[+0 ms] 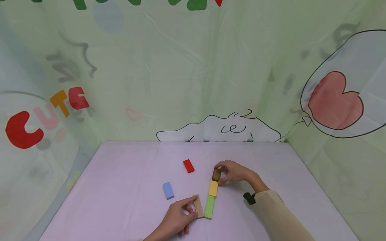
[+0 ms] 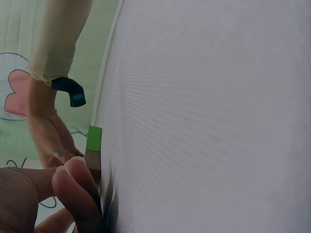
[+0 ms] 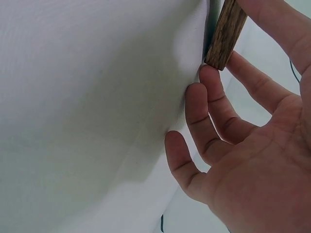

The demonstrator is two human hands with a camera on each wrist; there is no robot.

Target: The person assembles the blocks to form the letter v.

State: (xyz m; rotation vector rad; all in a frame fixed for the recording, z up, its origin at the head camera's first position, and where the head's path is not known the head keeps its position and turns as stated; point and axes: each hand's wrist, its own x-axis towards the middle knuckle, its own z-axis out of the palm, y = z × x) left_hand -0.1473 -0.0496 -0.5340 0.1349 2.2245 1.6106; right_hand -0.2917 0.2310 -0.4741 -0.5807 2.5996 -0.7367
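A dark brown wooden block (image 1: pixel 216 174), a yellow block (image 1: pixel 213 188) and a light green block (image 1: pixel 209 207) lie end to end in a slightly slanting row. My right hand (image 1: pixel 235 171) grips the dark brown block at the far end, thumb and index finger at its two ends. In the right wrist view, the other fingers spread beside its grained side. My left hand (image 1: pixel 176 216) pinches a plain wooden block (image 1: pixel 198 207) between thumb and index finger. That block slants, its near end right at the green block's near end. In the left wrist view, fingertips partly hide it.
Left of the row, a red block (image 1: pixel 188 166) lies farther back and a blue block (image 1: pixel 168 190) closer in. All rest on a pale lilac table (image 1: pixel 120 201). A printed curtain (image 1: pixel 193 73) hangs behind and along both sides.
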